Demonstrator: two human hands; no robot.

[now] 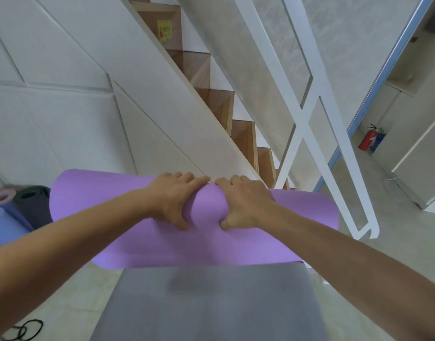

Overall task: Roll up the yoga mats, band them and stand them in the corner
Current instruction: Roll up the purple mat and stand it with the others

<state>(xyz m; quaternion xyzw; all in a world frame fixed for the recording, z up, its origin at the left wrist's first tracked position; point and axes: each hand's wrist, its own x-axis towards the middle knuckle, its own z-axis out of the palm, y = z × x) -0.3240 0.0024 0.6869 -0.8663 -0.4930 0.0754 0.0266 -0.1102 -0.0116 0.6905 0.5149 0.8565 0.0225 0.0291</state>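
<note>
A purple yoga mat point(137, 242), rolled into a thick tube, lies crosswise in front of me. My left hand point(173, 199) and my right hand point(244, 204) both grip its middle, side by side, fingers over the top and thumbs underneath. A grey mat point(206, 306) lies flat on the floor below the purple roll. At the left edge, three rolled mats lean together: a dark one point(35, 205), a blue one point(3, 226) and a pink one point(2, 196). Black elastic bands point(26, 329) lie on the floor at bottom left.
A wooden staircase point(221, 107) with a white side panel rises straight ahead. A white railing point(307, 114) runs down on the right. A red fire extinguisher point(366, 140) stands by the far wall on the right, beside white cabinets point(416, 148).
</note>
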